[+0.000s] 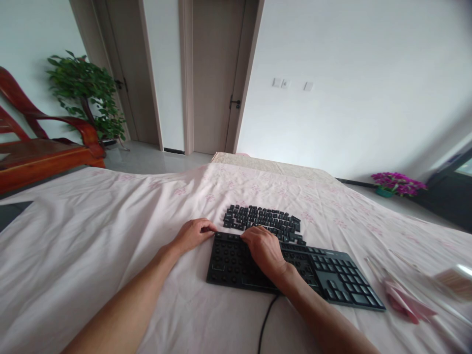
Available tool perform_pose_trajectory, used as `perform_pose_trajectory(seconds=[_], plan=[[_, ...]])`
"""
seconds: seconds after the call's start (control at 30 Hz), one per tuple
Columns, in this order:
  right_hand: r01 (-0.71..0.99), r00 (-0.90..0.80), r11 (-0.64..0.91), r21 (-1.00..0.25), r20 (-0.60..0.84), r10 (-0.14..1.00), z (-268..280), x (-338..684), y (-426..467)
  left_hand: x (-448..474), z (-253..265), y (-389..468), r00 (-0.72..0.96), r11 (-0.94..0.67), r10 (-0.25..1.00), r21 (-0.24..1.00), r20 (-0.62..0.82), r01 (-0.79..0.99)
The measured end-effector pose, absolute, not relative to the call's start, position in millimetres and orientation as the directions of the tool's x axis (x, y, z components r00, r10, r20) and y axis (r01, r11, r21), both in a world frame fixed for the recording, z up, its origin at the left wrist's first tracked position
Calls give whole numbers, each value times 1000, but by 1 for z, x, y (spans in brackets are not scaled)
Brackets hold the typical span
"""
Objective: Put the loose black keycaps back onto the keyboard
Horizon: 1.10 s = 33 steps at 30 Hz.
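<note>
A black keyboard (254, 284) lies on the pink floral sheet. Many keys are off its left and middle part, while the right-hand keys and number pad are in place. My left hand (195, 232) is closed, thumb and fingertips together at the keyboard's top left corner. Across the top row reaches my right hand (264, 248), its fingers bent down at the keys near the left end. Its fingertips are mostly hidden, so what they pinch cannot be made out. Just beyond the keyboard, loose black keycaps (263, 216) lie in rows.
A black cable (267, 319) runs from the keyboard toward me. To the right lie a pink cloth (407, 300), thin sticks and a blurred clear container (457, 281). A wooden chair (47, 132) and a leafy plant (83, 88) stand at the left, purple flowers (397, 183) at the right.
</note>
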State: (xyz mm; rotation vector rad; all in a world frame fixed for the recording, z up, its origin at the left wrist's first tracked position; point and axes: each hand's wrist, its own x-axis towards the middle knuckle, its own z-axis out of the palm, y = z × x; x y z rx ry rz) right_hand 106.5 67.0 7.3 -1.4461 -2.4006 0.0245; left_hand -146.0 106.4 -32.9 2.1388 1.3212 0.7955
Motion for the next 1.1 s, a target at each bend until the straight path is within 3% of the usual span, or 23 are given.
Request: perform_pose_trajectory(seconds=[0.2, 0.5, 0.67, 1.1], plan=[[828, -397, 477, -295, 291, 870, 5, 109, 72, -146, -34, 106, 353, -395, 912, 687, 210, 610], [684, -505, 641, -348, 407, 761, -3, 113, 74, -146, -35, 107, 357, -405, 908, 676, 219, 615], [651, -485, 653, -388, 448, 751, -7, 116, 73, -146, -38, 108, 361, -420, 902, 674, 236, 608], [657, -503, 661, -362, 443, 742, -9, 117, 65, -147, -41, 107, 357, -429, 899, 669, 253, 607]])
